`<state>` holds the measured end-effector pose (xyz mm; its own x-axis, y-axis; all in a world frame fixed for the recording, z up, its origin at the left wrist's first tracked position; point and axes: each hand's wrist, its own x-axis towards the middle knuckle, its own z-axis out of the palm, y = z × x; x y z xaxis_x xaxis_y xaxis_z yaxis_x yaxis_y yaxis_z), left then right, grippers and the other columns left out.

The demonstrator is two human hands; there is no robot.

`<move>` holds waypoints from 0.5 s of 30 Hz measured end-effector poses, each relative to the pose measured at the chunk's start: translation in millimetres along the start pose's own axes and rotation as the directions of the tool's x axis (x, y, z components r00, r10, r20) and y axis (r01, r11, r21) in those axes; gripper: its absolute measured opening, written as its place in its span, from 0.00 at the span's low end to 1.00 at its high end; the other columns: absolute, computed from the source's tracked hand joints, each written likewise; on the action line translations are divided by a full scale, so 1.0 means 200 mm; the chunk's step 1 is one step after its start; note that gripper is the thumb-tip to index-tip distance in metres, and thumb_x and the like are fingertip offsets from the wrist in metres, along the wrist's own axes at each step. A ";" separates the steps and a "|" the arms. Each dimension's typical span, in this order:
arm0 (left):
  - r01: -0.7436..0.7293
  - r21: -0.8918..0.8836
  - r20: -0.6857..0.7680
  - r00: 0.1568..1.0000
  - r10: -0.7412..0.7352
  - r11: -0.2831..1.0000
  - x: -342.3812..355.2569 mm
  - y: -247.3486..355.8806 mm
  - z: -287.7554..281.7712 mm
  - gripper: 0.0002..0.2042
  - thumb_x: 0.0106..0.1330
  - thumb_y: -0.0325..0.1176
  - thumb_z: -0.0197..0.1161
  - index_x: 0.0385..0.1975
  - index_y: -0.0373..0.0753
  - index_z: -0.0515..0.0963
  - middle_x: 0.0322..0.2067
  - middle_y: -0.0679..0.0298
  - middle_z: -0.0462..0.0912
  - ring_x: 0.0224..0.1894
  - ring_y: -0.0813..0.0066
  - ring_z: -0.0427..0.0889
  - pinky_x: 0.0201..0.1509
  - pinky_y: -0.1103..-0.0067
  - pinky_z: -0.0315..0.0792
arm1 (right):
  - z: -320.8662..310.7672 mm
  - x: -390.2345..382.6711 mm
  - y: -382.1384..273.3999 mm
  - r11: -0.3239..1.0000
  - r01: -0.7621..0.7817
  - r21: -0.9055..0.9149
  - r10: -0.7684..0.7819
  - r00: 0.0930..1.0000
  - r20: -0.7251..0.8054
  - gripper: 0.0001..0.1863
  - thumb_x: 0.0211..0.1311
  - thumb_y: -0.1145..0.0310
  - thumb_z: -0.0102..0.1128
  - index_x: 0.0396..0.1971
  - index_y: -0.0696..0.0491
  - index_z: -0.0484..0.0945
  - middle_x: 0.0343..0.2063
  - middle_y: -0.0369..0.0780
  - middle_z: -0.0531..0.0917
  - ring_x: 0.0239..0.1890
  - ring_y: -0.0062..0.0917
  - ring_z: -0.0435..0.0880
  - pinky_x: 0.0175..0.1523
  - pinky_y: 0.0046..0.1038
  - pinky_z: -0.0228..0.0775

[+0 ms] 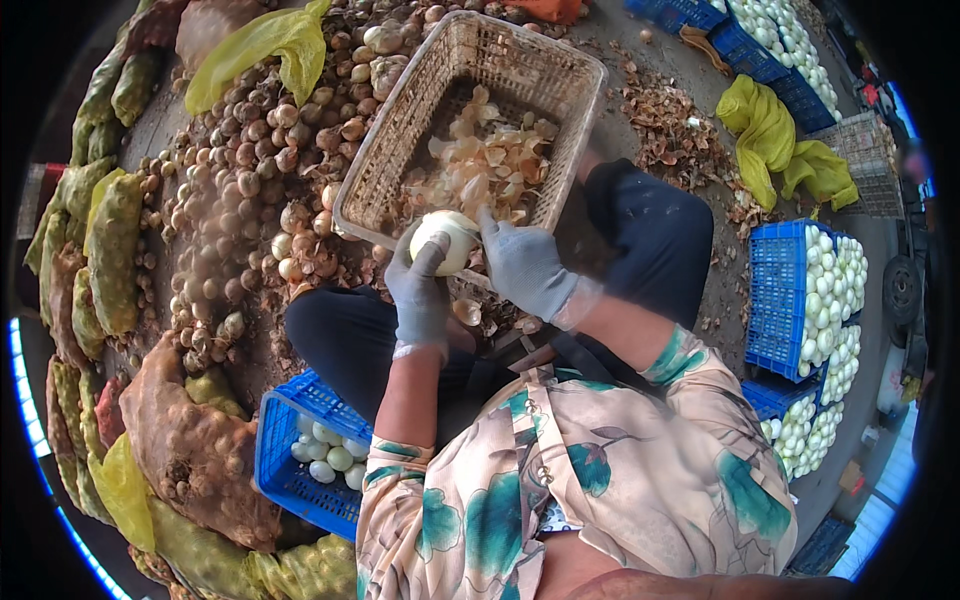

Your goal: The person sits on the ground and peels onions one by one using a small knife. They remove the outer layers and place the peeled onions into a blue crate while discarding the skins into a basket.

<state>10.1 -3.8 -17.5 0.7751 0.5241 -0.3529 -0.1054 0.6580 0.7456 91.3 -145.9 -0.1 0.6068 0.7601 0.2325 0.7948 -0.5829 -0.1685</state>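
Note:
My left hand [418, 290], in a grey glove, is wrapped round a pale, mostly peeled onion [446, 243] in front of my body. Close against the onion's right side is my right hand [527, 265], also gloved, its fingers curled in. Whatever those fingers pinch is too small and hidden to name. Just beyond both hands stands a dirty, light-coloured plastic crate [365, 165], tilted in view. Dry onion skins [480, 165] lie in a heap inside it.
Unpeeled onions [245, 180] spread over the floor at the left, with full mesh sacks [115, 250] behind. A blue crate [290, 440] of peeled onions stands by my left side. More blue crates [775, 295] are stacked at right. Loose skins [670, 120] and yellow mesh bags [755, 130] lie far right.

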 end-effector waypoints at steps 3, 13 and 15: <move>-0.066 0.090 0.039 0.997 0.063 0.994 -0.03 0.03 0.05 0.32 0.59 0.32 0.69 0.62 0.22 0.70 0.54 0.48 0.80 0.54 0.58 0.82 0.62 0.65 0.77 | 0.03 0.04 0.04 0.937 -0.164 0.308 0.138 0.985 0.106 0.21 0.64 0.65 0.58 0.54 0.60 0.79 0.27 0.49 0.84 0.29 0.43 0.86 0.35 0.40 0.77; -0.030 0.066 0.243 0.970 0.013 0.997 -0.04 0.08 0.06 0.41 0.51 0.39 0.74 0.64 0.21 0.68 0.55 0.46 0.78 0.57 0.54 0.80 0.65 0.63 0.74 | -0.06 0.10 0.26 -0.168 -0.725 0.668 0.165 0.647 0.744 0.12 0.69 0.68 0.55 0.34 0.61 0.80 0.19 0.37 0.80 0.16 0.20 0.77 0.20 0.22 0.68; 0.023 0.012 0.296 0.955 -0.026 1.000 -0.02 0.07 0.05 0.45 0.50 0.42 0.75 0.66 0.21 0.64 0.58 0.45 0.76 0.60 0.53 0.78 0.67 0.60 0.72 | -0.06 0.08 0.27 -0.348 -0.659 0.666 0.157 0.660 0.735 0.10 0.69 0.67 0.58 0.32 0.59 0.80 0.18 0.35 0.79 0.14 0.18 0.75 0.19 0.21 0.65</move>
<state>12.2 -1.4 0.4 0.9274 0.3231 -0.1886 -0.0798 0.6632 0.7442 143.9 -168.7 6.9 0.5309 0.6206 -0.5770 -0.6719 -0.1066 -0.7329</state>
